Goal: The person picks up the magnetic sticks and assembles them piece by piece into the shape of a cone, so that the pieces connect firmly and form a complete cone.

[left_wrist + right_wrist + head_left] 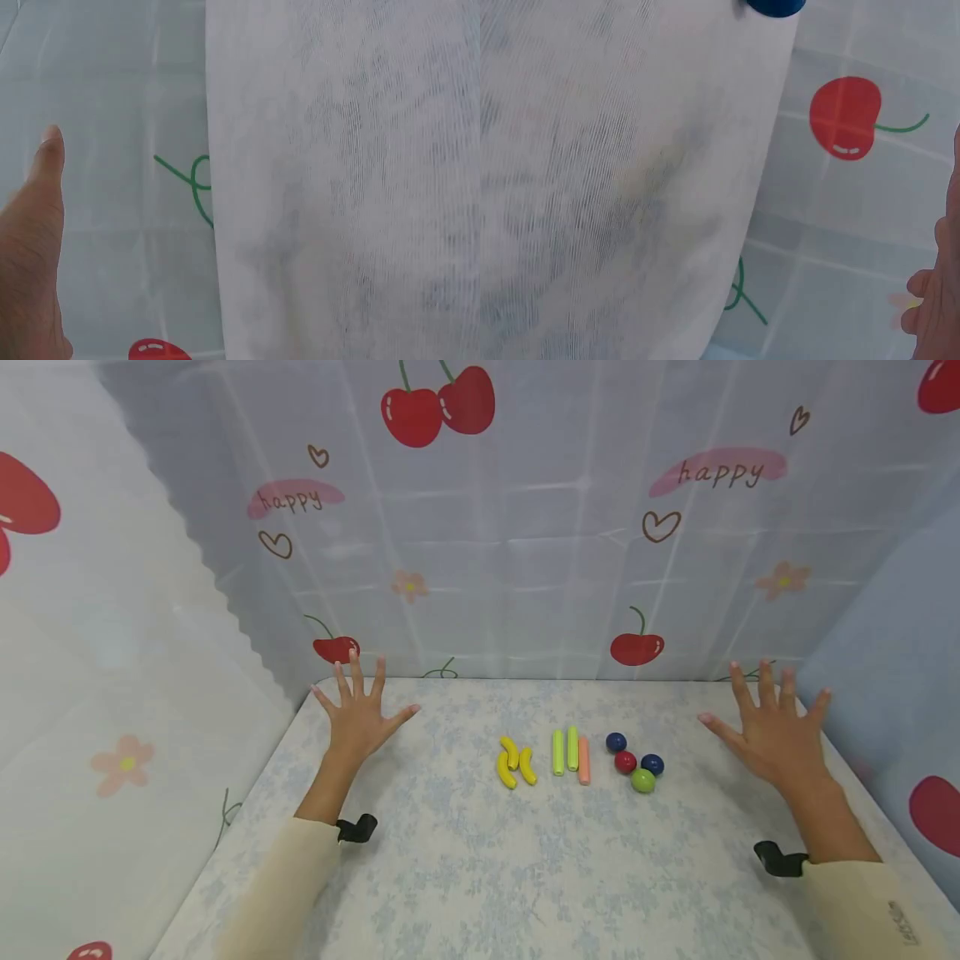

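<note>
Both hands are spread over the table with straight fingers and hold nothing. My left hand (pixel 357 720) hovers near the back left corner; its thumb points toward three small yellow bananas (pixel 504 771). At the right, my right hand (pixel 780 739) is nearest to a cluster of small round pieces: two dark blue ones (pixel 616 742), a red one (pixel 625 762) and a green one (pixel 642 780). Between bananas and round pieces lie two light green sticks (pixel 558 752) and an orange stick (pixel 584 761). Only part of each hand shows in the wrist views.
The table (pixel 450 877) has a pale cloth with a faint blue pattern. A curtain (pixel 517 543) printed with cherries, hearts and "happy" hangs behind its back edge, with more sheeting at both sides. Black wrist mounts (pixel 357 828) jut inward from both sleeves.
</note>
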Demonstrator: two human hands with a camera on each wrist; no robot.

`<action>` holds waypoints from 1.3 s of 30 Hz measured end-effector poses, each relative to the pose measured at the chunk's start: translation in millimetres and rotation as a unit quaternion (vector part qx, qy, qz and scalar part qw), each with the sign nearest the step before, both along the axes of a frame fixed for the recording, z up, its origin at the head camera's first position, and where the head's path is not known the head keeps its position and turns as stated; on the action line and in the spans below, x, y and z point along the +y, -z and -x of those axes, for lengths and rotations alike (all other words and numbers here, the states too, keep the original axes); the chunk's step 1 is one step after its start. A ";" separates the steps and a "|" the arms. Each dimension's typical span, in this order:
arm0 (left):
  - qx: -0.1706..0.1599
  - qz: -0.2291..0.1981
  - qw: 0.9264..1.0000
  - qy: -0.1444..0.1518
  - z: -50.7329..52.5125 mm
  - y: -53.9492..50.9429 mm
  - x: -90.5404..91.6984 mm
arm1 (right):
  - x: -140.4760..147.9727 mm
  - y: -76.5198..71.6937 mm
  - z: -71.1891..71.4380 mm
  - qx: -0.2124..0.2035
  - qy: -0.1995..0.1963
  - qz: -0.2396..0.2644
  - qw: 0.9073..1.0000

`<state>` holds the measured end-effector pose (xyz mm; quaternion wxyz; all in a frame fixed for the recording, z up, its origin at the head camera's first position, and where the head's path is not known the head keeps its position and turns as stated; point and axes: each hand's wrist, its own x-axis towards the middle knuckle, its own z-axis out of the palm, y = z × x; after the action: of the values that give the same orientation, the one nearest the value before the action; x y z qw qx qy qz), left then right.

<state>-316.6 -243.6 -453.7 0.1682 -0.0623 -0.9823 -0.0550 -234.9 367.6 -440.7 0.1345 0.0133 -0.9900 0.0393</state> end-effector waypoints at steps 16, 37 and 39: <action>-0.065 -0.076 0.992 0.072 -38.9 18.3 79.0 | -57.3 1.9 -23.2 -0.063 -0.053 0.158 0.984; -0.212 -0.143 0.963 0.083 -54.7 39.7 156.9 | -79.2 25.4 -12.7 -0.175 -0.094 0.169 0.965; -0.227 -0.136 0.961 0.078 -55.2 39.5 161.9 | -79.9 26.7 -11.5 -0.188 -0.093 0.170 0.963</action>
<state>-261.4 -81.7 -493.2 -0.0574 -0.1008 -0.9700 -0.2135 -223.3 287.7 -467.4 -0.0581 0.0751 -0.9705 0.2216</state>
